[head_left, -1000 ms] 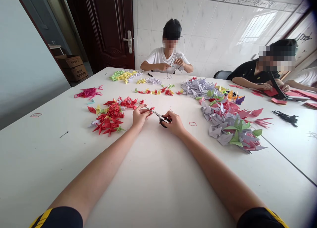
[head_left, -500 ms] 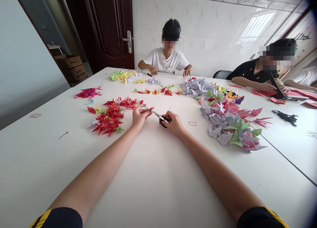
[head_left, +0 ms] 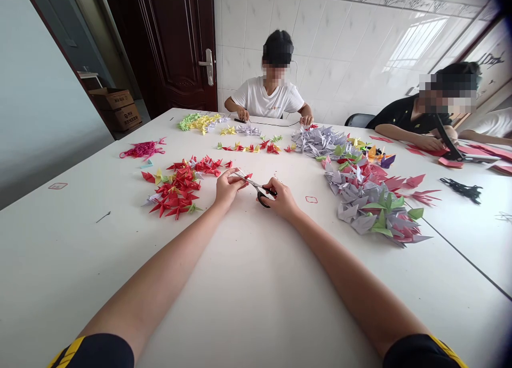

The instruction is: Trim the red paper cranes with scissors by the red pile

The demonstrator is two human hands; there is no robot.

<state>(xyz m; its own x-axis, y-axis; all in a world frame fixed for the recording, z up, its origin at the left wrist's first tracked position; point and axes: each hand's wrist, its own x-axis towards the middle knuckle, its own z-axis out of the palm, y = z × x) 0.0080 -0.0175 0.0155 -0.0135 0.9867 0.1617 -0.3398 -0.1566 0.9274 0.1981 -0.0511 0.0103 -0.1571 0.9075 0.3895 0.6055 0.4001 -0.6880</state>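
Observation:
My right hand (head_left: pixel 282 197) is closed around the black handles of a pair of scissors (head_left: pixel 260 188), whose metal blades point left and away from me. My left hand (head_left: pixel 229 188) pinches a small red folded-paper crane (head_left: pixel 248 176), mostly covered by the fingers. The scissor blades cross right at the crane and the left fingertips; what lies between them is too small to tell. Left of my left hand lies a heap of red paper cranes (head_left: pixel 180 189) with a few yellow, green and pale ones.
A large pile of lilac, pink and green cranes (head_left: pixel 372 202) lies to the right. Pink cord (head_left: pixel 144 149) sits at the left, black cord (head_left: pixel 462 190) at the far right. Across the white table (head_left: pixel 248 298), one person (head_left: pixel 272 93) handles a dark string; another (head_left: pixel 412 120) works with red paper.
My left hand and the crane have shifted very slightly to the right. The scissors stay nearly in place. Across the table, the person's hands have lowered and the string sags.

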